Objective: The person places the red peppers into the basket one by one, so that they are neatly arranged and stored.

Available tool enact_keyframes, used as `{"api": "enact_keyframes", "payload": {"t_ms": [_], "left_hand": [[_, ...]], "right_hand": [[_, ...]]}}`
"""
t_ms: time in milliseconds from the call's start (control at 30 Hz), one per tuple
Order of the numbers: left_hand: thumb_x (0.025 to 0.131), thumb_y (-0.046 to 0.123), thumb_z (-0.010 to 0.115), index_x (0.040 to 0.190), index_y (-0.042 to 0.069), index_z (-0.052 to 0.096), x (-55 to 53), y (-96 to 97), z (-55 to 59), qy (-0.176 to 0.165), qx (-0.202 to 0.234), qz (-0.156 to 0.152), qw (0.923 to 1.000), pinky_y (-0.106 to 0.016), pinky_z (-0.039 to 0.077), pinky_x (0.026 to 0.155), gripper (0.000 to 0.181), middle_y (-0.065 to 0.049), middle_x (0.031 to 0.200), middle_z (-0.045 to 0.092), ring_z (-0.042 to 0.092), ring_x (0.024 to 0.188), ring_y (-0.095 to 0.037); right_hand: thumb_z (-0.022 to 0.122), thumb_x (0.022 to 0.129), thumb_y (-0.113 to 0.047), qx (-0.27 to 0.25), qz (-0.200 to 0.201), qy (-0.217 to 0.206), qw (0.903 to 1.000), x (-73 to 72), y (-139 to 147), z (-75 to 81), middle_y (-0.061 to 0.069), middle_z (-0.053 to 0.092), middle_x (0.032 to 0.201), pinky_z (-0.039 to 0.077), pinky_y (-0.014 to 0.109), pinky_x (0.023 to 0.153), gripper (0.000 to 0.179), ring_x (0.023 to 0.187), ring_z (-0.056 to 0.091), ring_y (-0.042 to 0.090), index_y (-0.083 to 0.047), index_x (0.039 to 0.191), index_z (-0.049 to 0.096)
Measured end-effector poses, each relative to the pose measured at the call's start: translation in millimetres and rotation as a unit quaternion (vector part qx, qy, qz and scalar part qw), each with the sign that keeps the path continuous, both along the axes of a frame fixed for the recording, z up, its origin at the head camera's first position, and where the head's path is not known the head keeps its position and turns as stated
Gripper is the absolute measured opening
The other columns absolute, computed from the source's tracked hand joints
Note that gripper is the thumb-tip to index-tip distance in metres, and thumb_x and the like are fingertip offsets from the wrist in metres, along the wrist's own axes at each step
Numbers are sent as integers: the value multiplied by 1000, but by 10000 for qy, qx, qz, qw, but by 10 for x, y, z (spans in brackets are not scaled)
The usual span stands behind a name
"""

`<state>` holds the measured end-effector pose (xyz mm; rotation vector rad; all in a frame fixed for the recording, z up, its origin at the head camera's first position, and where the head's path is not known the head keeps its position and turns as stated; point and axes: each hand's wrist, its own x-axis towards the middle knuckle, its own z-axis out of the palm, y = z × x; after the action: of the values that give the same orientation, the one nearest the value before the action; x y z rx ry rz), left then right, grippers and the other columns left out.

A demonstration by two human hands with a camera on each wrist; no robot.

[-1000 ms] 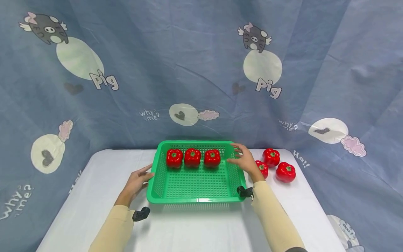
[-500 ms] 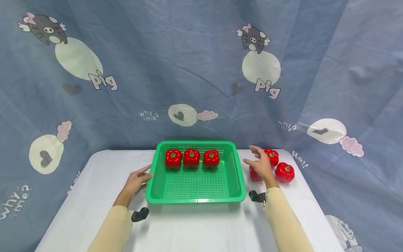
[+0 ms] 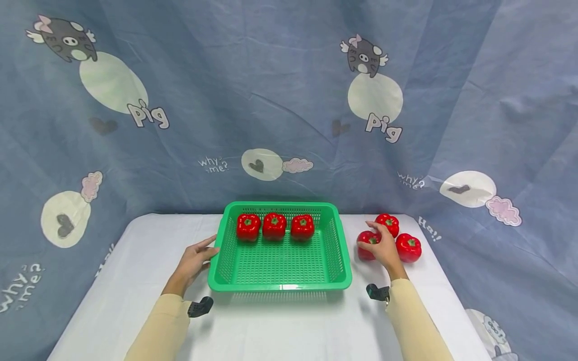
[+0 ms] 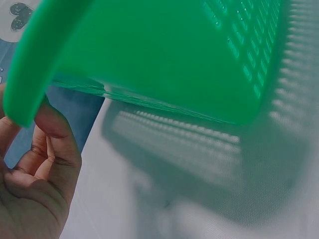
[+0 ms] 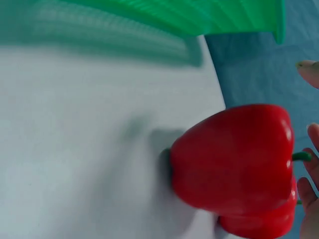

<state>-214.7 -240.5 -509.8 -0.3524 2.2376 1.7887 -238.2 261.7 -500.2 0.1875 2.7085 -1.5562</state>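
Note:
A green plastic basket (image 3: 280, 287) stands mid-table, with three red bell peppers (image 3: 275, 227) in a row near its far wall. My left hand (image 3: 191, 263) holds its left side; in the left wrist view the rim (image 4: 30, 84) passes between the thumb and fingers. Right of the basket, my right hand (image 3: 386, 250) hovers over the nearest loose bell pepper (image 3: 367, 248), thumb and fingers spread. In the right wrist view the fingertips are beside that pepper's stem end, apart from its red side (image 5: 234, 159).
Two more bell peppers lie close to the right hand, one behind it (image 3: 388, 222) and one to its right (image 3: 409, 248). A white cloth covers the table (image 3: 280, 331). A blue printed curtain (image 3: 289, 125) hangs directly behind.
My right hand has moved from over the basket's right rim rightward, then down to the loose peppers. The left hand stays at the basket's left side.

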Motion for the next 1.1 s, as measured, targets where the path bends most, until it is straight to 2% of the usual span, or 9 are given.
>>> {"api": "enact_keyframes", "payload": {"t_ms": [267, 700, 933, 1100], "left_hand": [[95, 24, 61, 149, 12, 37, 4, 3, 6, 8, -25, 20, 10000, -33, 51, 86, 60, -12, 118, 60, 61, 91, -10], [96, 23, 60, 149, 13, 36, 6, 8, 1, -23, -13, 49, 10000, -45, 46, 98, 60, -14, 121, 58, 61, 94, -12], [96, 23, 61, 149, 13, 36, 5, 12, 19, -40, -6, 76, 10000, -40, 49, 93, 60, -12, 119, 59, 61, 92, -10], [96, 22, 61, 149, 12, 36, 19, 24, 38, -24, 35, 58, 10000, -39, 50, 92, 60, -11, 117, 61, 61, 90, -9]], "right_hand": [[77, 79, -8, 164, 102, -243, 9995, -10, 39, -101, 21, 30, 149, 40, 60, 100, 77, 134, 29, 44, -8, 146, 37], [78, 78, -7, 474, 188, -375, 9980, -50, 60, -157, 22, 27, 149, 41, 60, 99, 81, 135, 26, 45, -3, 147, 35], [79, 77, -9, 454, 281, -442, 9976, -63, 62, -181, 21, 28, 148, 43, 59, 97, 80, 135, 26, 45, -7, 146, 38], [78, 77, -7, 346, 381, -602, 9969, -48, 80, -209, 23, 25, 149, 39, 62, 100, 82, 136, 23, 46, -11, 148, 35]]}}
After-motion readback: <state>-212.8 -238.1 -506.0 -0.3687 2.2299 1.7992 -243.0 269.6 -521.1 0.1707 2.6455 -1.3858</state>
